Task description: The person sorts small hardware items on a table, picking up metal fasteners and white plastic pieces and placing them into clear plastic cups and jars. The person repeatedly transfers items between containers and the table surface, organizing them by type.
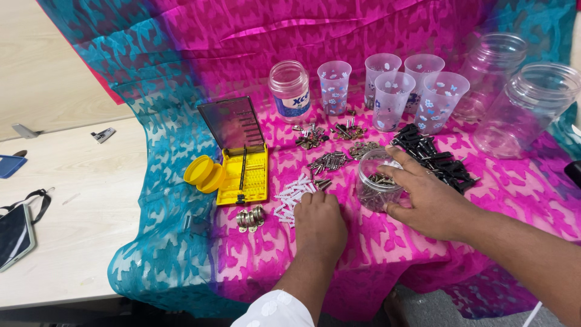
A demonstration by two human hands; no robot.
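Observation:
My left hand (319, 219) rests knuckles-up on the pink cloth, its fingers curled down onto a pile of white plastic wall plugs (290, 195). My right hand (423, 195) grips the side of a small clear jar (374, 180) that holds some metal screws. Just past the jar lie a heap of black screws (437, 156) and small piles of silver and brass screws (330, 160). Whether the left fingers pinch a plug is hidden.
An open yellow bit case (243, 174) and a yellow lid (204, 173) lie left. Metal hinges (250, 218) sit near my left hand. Several clear printed cups (390, 97), a labelled jar (290, 91) and two big clear jars (525, 109) stand behind. A phone (13, 235) lies far left.

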